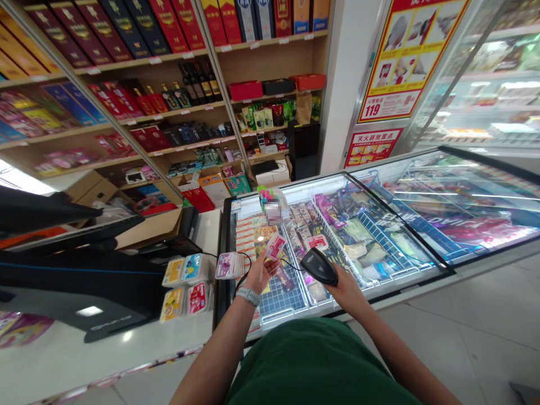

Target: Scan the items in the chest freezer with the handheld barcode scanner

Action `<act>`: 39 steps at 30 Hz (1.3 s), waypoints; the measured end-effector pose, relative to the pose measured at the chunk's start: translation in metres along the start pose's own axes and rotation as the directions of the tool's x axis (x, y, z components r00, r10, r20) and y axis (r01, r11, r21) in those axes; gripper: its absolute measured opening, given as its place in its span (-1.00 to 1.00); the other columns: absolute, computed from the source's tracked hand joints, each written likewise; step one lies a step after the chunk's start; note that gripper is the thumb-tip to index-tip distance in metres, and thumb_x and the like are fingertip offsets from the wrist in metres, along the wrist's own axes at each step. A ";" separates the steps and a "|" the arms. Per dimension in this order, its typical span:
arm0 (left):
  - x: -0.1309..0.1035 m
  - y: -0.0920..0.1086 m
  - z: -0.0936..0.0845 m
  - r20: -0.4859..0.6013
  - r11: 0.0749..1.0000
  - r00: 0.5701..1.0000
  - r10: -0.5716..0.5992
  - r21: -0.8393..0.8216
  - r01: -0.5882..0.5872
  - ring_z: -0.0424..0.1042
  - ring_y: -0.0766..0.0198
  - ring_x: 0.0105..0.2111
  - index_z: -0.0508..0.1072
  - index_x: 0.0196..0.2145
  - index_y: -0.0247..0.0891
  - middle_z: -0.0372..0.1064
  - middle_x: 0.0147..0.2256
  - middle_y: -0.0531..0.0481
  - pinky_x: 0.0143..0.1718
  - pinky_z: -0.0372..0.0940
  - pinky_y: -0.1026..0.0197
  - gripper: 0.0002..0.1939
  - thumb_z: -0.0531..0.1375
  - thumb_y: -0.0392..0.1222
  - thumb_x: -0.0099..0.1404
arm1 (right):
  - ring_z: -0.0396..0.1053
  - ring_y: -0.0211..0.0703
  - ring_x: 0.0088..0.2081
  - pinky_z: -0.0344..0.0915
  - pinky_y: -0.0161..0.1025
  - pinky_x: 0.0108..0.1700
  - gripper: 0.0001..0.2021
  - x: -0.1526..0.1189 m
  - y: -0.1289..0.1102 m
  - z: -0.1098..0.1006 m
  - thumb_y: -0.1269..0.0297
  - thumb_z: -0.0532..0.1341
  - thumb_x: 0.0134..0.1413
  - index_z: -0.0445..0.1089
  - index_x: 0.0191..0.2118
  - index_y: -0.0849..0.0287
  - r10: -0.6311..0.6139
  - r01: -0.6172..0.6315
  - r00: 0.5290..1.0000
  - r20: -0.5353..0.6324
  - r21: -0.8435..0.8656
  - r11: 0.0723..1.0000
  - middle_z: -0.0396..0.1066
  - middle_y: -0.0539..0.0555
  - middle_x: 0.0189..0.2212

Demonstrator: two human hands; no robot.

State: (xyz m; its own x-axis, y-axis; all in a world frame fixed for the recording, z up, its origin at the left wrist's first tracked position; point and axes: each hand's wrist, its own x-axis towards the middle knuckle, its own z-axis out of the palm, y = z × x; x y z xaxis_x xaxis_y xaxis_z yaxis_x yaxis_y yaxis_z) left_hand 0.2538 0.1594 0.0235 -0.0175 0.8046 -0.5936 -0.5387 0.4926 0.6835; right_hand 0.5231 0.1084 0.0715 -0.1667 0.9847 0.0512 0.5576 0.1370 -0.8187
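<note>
The freezer stands beside the desk; a poster reads "119", the sign beneath "灭火器放置点". Four stacks of packs sit on the desk, another stack at the freezer's edge. The right hand grips a scanner; the left hand pinches a red pack over the freezer. Whether it is scanned cannot be told; its print is illegible.

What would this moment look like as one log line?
left hand: holding pink packet | right hand: holding black scanner | both: above freezer

Shop interior, glass-topped freezer, shelves of boxes and bottles, labels along shelf edges
</note>
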 end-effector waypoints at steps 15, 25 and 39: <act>0.000 0.007 -0.002 0.015 1.000 1.000 -0.001 -0.026 0.001 0.51 0.23 -0.36 0.42 -0.20 -0.30 0.51 -0.34 -0.17 -0.32 0.35 0.22 -0.59 0.09 0.14 0.30 | 0.44 -0.01 -0.18 0.31 -0.16 -0.15 -0.69 0.005 0.006 0.004 0.35 0.15 -0.04 0.32 -0.10 0.16 -0.003 0.005 0.998 0.064 -0.027 1.000 0.47 0.11 -0.23; 0.001 0.008 -0.001 0.023 0.999 1.000 0.000 -0.037 0.001 0.51 0.24 -0.37 0.42 -0.19 -0.31 0.51 -0.34 -0.16 -0.34 0.35 0.23 -0.57 0.06 0.14 0.32 | 0.43 -0.01 -0.15 0.30 -0.15 -0.13 -0.66 0.007 0.010 0.004 0.35 0.15 -0.01 0.29 -0.05 0.18 0.000 0.003 0.996 0.091 -0.032 0.999 0.46 0.13 -0.20; 0.003 0.011 -0.001 0.020 0.999 1.000 -0.004 -0.037 0.005 0.51 0.27 -0.41 0.41 -0.17 -0.32 0.50 -0.37 -0.15 -0.37 0.35 0.26 -0.57 0.04 0.13 0.34 | 0.41 0.01 -0.15 0.30 -0.14 -0.12 -0.61 0.009 0.011 0.005 0.35 0.13 0.00 0.26 0.00 0.22 -0.019 0.020 0.993 0.120 -0.007 1.000 0.45 0.18 -0.19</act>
State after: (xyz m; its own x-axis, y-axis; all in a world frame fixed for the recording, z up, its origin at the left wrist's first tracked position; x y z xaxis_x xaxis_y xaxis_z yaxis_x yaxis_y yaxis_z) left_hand 0.2472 0.1666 0.0287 0.0015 0.8091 -0.5877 -0.5694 0.4838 0.6646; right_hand 0.5238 0.1185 0.0601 -0.2737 0.9618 -0.0019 0.5594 0.1575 -0.8138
